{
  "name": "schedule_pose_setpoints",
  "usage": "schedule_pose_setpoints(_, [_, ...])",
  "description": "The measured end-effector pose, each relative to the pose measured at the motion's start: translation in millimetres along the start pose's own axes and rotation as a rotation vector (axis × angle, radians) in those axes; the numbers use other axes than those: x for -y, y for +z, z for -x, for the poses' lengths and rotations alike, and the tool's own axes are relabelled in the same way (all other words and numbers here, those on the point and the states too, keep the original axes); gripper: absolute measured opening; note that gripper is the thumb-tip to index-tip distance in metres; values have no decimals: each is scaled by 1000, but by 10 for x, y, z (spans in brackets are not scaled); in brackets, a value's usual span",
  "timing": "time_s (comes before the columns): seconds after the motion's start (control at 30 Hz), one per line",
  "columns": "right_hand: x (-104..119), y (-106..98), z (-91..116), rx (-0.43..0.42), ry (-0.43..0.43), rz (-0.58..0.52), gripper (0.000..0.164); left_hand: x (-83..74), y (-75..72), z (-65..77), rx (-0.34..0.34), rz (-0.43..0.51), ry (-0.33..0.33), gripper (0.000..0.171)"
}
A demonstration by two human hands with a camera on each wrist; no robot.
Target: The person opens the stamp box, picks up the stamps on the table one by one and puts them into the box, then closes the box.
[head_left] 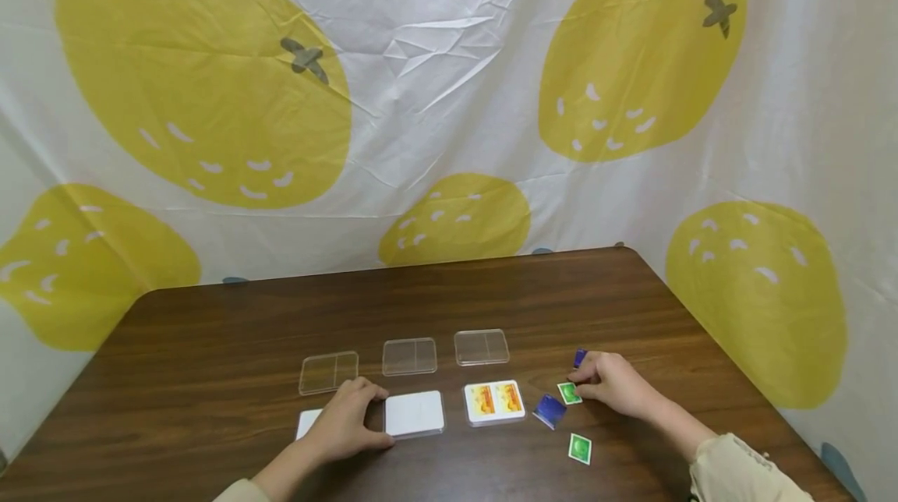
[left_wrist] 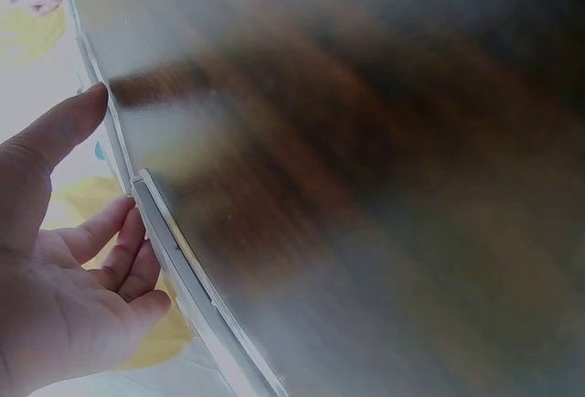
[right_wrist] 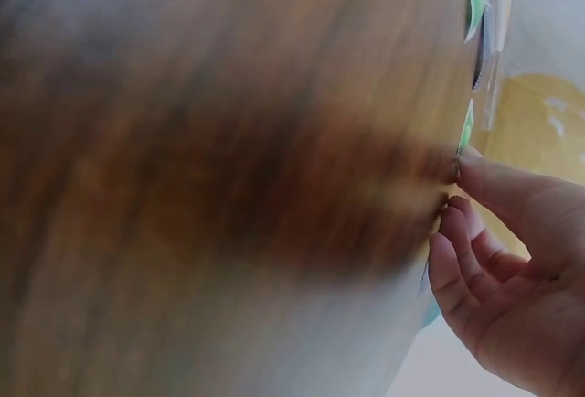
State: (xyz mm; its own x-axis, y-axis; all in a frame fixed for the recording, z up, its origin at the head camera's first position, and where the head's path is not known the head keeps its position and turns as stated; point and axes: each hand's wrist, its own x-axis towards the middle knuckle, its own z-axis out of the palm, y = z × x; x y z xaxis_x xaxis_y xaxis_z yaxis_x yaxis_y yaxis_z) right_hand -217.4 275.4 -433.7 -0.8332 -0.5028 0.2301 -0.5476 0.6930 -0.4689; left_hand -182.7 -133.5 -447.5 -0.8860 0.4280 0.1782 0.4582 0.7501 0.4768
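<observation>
My left hand [head_left: 347, 418] rests on the table at the left end of a clear case with a white card [head_left: 414, 413], thumb and index fingertips at its two left corners. Part of another white card [head_left: 307, 421] shows from behind this hand. At the right, my right hand [head_left: 617, 385] pinches the edge of a small green card [head_left: 569, 393] lying on the table. In the right wrist view the thumb [right_wrist: 498, 187] meets that card and the other fingers curl beneath. Nearby lie a dark blue piece [head_left: 550, 411], a second green card [head_left: 580, 448] and another blue piece [head_left: 580, 358].
Clear lids [head_left: 330, 372] stand in a row behind the cases. One clear case [head_left: 494, 402] holds a card with two orange and yellow pictures. A brown wooden table [head_left: 449, 299] meets a white cloth with yellow fruit prints [head_left: 210, 89] at the back and sides.
</observation>
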Motion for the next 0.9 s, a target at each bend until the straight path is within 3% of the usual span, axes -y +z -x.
schedule_pose_setpoints(0.6, [32,66,54,-92,-9,47,9,-38,-18,6,22,20,-49,57])
schedule_pose_setpoints(0.7, [50,66,47,-83,39,7,7,-36,-17,4,22,17,-50,56])
schedule_pose_setpoints(0.9, [59,34,3,2,202,-201,7,-41,-17,4,17,12,-50,56])
